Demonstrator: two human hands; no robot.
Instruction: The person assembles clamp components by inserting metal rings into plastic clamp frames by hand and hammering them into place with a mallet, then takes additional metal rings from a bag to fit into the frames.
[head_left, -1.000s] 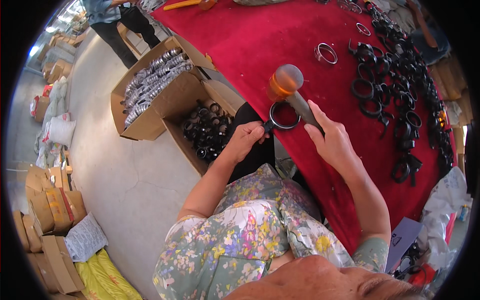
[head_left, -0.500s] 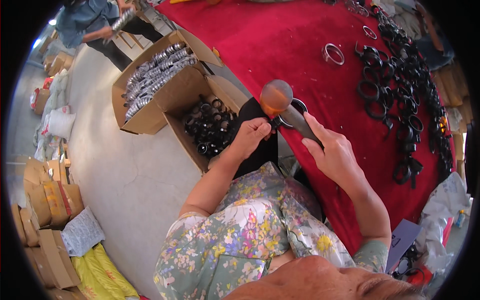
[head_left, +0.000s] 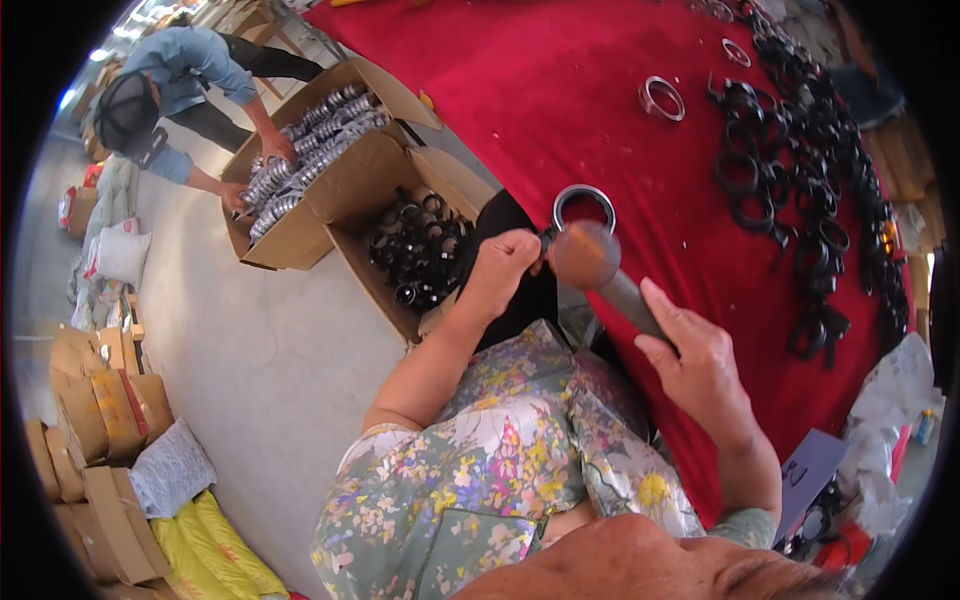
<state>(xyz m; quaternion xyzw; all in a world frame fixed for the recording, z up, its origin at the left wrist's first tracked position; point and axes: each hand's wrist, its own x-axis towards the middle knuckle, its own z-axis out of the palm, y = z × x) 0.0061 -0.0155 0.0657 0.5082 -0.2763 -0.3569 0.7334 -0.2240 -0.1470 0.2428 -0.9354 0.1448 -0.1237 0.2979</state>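
Head view: the mallet (head_left: 586,255) sits lower than half a second ago, baring the ring (head_left: 584,189) above its head near frame centre; a co-worker (head_left: 190,70) at upper left has bent, hands now on silver parts (head_left: 340,130). One mallet, its handle gripped by the right hand (head_left: 697,365); one ring, held in the left hand's (head_left: 503,268) tight fist; two open boxes (head_left: 345,190), left of centre. Red cloth (head_left: 560,110) spans upper right; grey floor (head_left: 270,400), left.

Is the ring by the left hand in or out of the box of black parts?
Out: the ring shows against the red cloth, apart from the cardboard box.
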